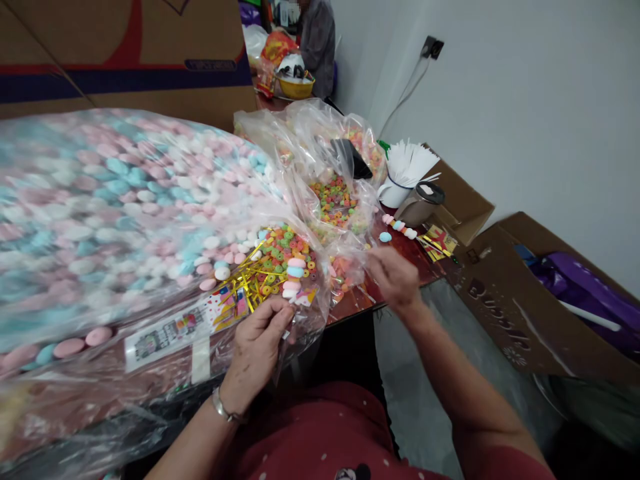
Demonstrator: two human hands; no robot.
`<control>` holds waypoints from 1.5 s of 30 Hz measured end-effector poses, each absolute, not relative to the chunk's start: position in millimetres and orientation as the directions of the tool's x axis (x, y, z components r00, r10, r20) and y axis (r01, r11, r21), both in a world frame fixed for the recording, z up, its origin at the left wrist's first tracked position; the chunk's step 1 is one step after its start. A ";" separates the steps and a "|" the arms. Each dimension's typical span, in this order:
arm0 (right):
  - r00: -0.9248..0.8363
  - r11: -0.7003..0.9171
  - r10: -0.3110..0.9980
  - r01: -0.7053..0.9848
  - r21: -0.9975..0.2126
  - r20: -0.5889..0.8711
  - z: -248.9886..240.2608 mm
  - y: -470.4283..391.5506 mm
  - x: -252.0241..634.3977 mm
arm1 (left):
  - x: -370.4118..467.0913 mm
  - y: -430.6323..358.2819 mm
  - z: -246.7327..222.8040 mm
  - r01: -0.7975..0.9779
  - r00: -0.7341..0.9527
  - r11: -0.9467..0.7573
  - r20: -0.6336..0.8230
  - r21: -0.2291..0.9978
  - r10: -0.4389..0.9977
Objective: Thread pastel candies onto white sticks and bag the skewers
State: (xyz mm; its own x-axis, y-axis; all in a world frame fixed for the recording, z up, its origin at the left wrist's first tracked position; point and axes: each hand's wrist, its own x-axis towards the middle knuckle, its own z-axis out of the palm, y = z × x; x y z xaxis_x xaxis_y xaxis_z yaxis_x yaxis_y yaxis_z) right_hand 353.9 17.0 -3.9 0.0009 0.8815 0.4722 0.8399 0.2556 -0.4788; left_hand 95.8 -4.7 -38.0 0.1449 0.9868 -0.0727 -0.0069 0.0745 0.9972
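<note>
Candy skewer [294, 277]: part-loaded with stacked pastel sweets, pinched at its base by the left hand [257, 343], fingers closed on it. Right hand [395, 277]: fingers drawn together at clear bag film; contents unclear. Finished skewer [399, 227] lies beyond the right hand on the table [350, 300]. Bulk bag of sweets [110, 207] left of both, largely full.

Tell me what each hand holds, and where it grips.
Left hand pinches a stick of stacked pastel candies at its bottom end. Right hand seems closed; any contents cannot be told.

Glossy clear plastic bags [150, 220], matt cardboard box [500, 313].
</note>
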 end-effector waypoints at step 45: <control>-0.161 0.168 0.981 0.984 -0.055 0.107 -28.5 89.7 407.1 | 92.6 -27.5 -45.9 -0.089 0.281 0.147 -0.117 0.985 0.953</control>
State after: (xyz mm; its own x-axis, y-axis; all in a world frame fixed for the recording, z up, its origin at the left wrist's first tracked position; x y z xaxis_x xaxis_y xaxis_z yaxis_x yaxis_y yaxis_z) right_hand 407.1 89.7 -28.5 -0.1613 0.9811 0.1071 0.9843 0.1678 -0.0551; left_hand 92.6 -27.5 -45.9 0.2812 0.9525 -0.1168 -0.0888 0.1470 0.9851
